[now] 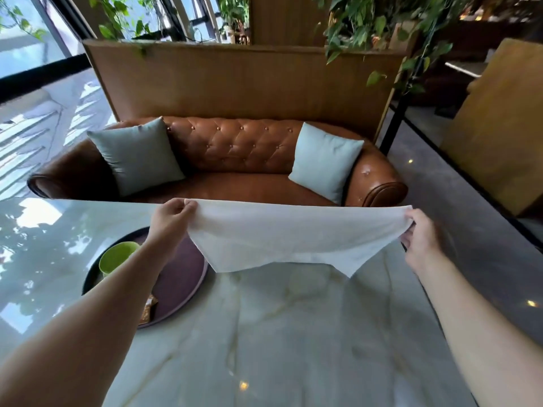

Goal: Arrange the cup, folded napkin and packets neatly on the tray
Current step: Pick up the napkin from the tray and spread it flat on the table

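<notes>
A white napkin [293, 236] hangs stretched in the air above the table, pinched at its two top corners. My left hand [170, 221] grips the left corner and my right hand [423, 239] grips the right one. Below my left forearm lies a round dark tray [182, 277] with a purple inner surface. A green cup [116, 255] stands on the tray's left part. Brown packets [148, 309] lie near the tray's front rim, partly hidden by my forearm.
The pale marble table [279, 333] spreads out under the napkin. Behind its far edge stands a brown leather sofa [235, 160] with two light cushions. A wooden partition and hanging plants rise behind the sofa.
</notes>
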